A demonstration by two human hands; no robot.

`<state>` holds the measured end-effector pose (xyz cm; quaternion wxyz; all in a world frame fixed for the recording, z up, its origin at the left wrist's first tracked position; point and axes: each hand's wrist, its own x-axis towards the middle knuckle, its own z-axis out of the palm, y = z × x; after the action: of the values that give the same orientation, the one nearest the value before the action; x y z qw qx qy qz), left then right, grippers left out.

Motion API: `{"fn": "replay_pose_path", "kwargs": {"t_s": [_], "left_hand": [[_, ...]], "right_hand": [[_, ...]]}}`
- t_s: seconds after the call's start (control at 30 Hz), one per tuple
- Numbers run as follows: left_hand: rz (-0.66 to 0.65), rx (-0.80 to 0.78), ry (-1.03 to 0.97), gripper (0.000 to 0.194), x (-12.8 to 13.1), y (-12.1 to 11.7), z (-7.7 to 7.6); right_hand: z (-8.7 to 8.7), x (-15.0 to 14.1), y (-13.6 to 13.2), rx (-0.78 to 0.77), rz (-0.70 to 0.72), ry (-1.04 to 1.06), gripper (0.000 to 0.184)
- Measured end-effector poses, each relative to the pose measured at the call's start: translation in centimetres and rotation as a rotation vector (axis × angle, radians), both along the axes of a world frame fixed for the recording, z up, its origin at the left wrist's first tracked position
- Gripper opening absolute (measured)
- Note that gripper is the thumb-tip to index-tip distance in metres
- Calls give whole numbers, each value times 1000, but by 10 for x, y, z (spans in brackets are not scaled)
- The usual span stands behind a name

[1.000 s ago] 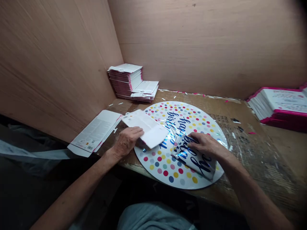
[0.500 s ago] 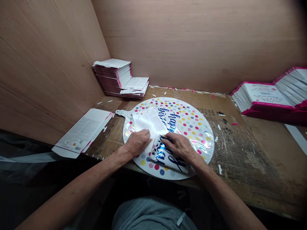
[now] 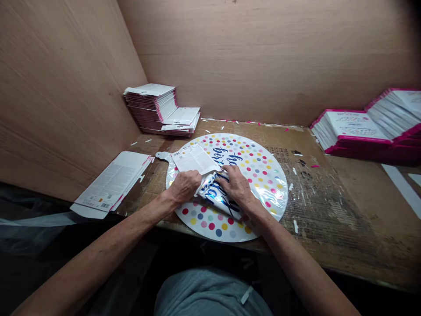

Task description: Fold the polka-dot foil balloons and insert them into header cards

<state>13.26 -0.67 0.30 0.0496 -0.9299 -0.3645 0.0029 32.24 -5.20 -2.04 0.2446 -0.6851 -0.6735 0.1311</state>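
Observation:
A flat, round foil balloon [image 3: 263,175] with coloured dots and blue lettering lies on the bench, its neck pointing left. On top of it is a second foil balloon [image 3: 220,199], folded into a narrow bundle. My right hand [image 3: 235,184] grips the bundle's upper side, thumb and fingers bent over it. At its left end my left hand [image 3: 184,186] is closed, fingers curled at the foil's edge and mostly hidden from view. A white printed leaflet [image 3: 194,159] lies just beyond both hands, its near edge against the fingers.
Printed card packs [image 3: 113,182] lie at the bench's left edge. A tall stack of cards [image 3: 148,107] stands in the back left corner, and pink-edged cards [image 3: 358,127] stand at the right. Paper scraps dot the cardboard-covered bench [image 3: 322,210]. Wooden panels [image 3: 246,57] enclose the back and left.
The foil under my hands has become a narrower, rolled-looking bundle. Both hands have shifted slightly up and left in view, and the leaflet has turned and slid left.

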Motion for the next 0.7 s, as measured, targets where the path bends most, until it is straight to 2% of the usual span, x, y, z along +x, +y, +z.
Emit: {"fn": "replay_pose_path", "kwargs": {"t_s": [0.03, 0.1, 0.2, 0.27, 0.33, 0.37, 0.43, 0.47, 0.5, 0.53, 0.6, 0.63, 0.7], "left_hand": [[-26, 27, -7, 20, -2, 0, 3], [-105, 82, -2, 19, -5, -2, 7], [-166, 143, -24, 22, -7, -9, 8], [-147, 153, -118, 24, -6, -17, 5], [-41, 175, -338, 14, -3, -27, -2], [56, 189, -488, 16, -1, -32, -7], [300, 159, -806, 60, 7, -40, -18], [412, 77, -945, 77, 11, -43, -24], [505, -45, -1067, 81, 17, -44, -29], [579, -184, -1168, 75, 21, -44, -34], [689, -388, -1317, 51, 29, -41, -40], [722, -435, -1377, 41, 31, -39, -42], [734, -475, -1473, 35, 31, -38, -40]], "right_hand": [[0, -3, 3, -38, -43, -50, 42], [1, -8, 8, -113, -80, -132, 41], [3, -10, 11, -158, -121, -186, 25], [1, -8, 11, -120, -173, -147, 18], [-4, -3, 11, -60, -208, -59, 15], [-7, -1, 12, -39, -219, -14, 15], [-11, 3, 14, -21, -231, 72, 16], [-12, 5, 14, -19, -230, 107, 17], [-12, 6, 14, -13, -224, 142, 19], [-11, 6, 11, 8, -207, 181, 21], [-7, 6, -2, 117, -117, 210, 36], [-6, 6, -13, 193, -32, 183, 50], [-5, 5, -41, 358, 186, 47, 74]]}}
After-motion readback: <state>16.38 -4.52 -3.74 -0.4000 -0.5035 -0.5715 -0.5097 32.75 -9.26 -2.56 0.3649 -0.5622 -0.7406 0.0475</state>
